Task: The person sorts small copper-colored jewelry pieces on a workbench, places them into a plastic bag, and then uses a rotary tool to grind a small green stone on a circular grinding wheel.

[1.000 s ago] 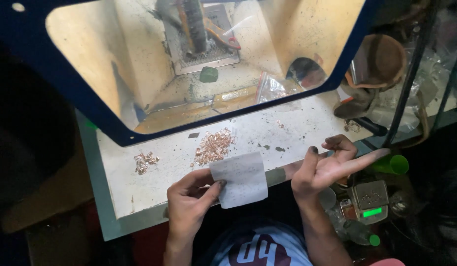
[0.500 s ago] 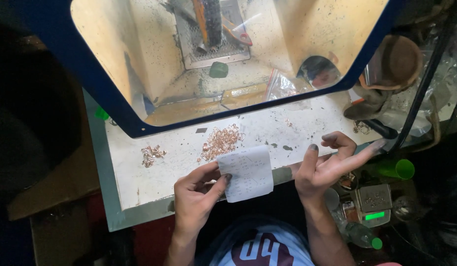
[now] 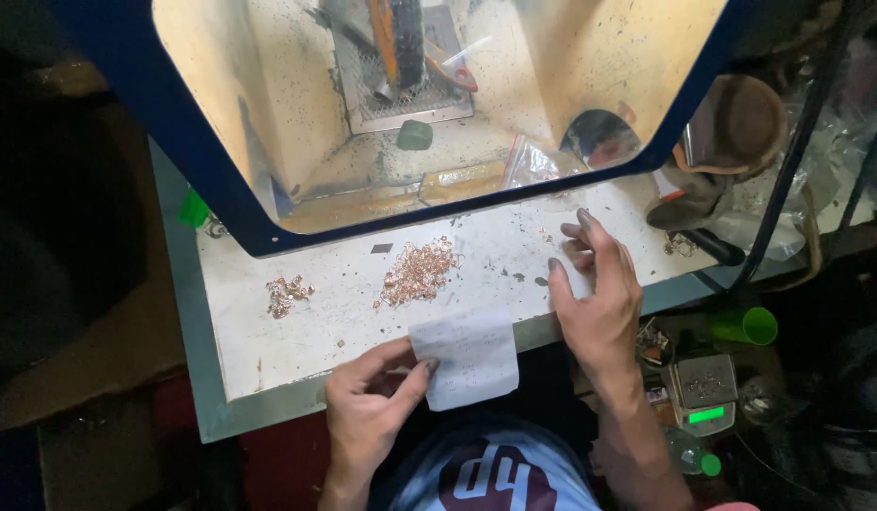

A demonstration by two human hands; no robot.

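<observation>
My left hand (image 3: 372, 407) pinches the left edge of a white slip of paper (image 3: 469, 358) at the near rim of a white work surface (image 3: 344, 312). My right hand (image 3: 596, 289) rests palm down on that surface to the right of the paper, fingers spread and holding nothing. A larger pile of small copper-coloured metal pieces (image 3: 418, 273) lies just beyond the paper. A smaller pile (image 3: 287, 295) sits further left.
A blue-framed cabinet opening (image 3: 221, 189) rises behind the surface, with a grille, tools and a green block (image 3: 414, 134) inside. A small scale with a green display (image 3: 705, 393) and a green cup (image 3: 747, 325) stand lower right. A brown glove (image 3: 732, 132) hangs at right.
My right hand has turned from edge-up to flat, palm down, and moved forward onto the surface. My left hand still holds the paper in about the same place.
</observation>
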